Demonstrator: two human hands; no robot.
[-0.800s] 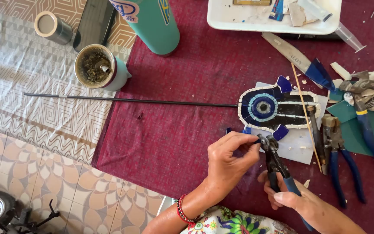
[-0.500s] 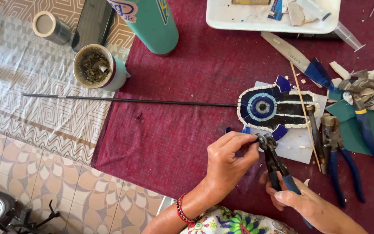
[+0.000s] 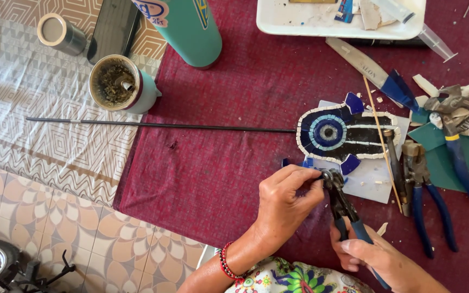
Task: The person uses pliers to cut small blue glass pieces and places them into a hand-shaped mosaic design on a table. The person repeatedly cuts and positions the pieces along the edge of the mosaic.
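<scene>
Your left hand (image 3: 286, 201) is pinched shut, its fingertips (image 3: 313, 176) closing on a small piece right at the head of the nippers (image 3: 343, 203); the piece itself is too small and too covered to make out. Your right hand (image 3: 373, 255) has its grip closed around the blue handles of those nippers, low in the view, with the tool's metal head pointing up toward your left fingertips. Both hands hover over the dark red cloth (image 3: 218, 163) on the tabletop, just below the mosaic eye (image 3: 335, 132), a blue, white and black piece lying on a white sheet (image 3: 370, 182). A long thin black rod (image 3: 158, 126) runs from the mosaic's left edge out across the patterned cloth. To the right of the mosaic lie a thin wooden stick (image 3: 381, 141) and blue-handled pliers (image 3: 427, 201), with a second pair (image 3: 460, 152) further right on a green sheet. A teal bottle (image 3: 188, 30) and a cup (image 3: 118, 84) of dark contents stand well apart at upper left, and a white tray (image 3: 321, 24) sits at the top
</scene>
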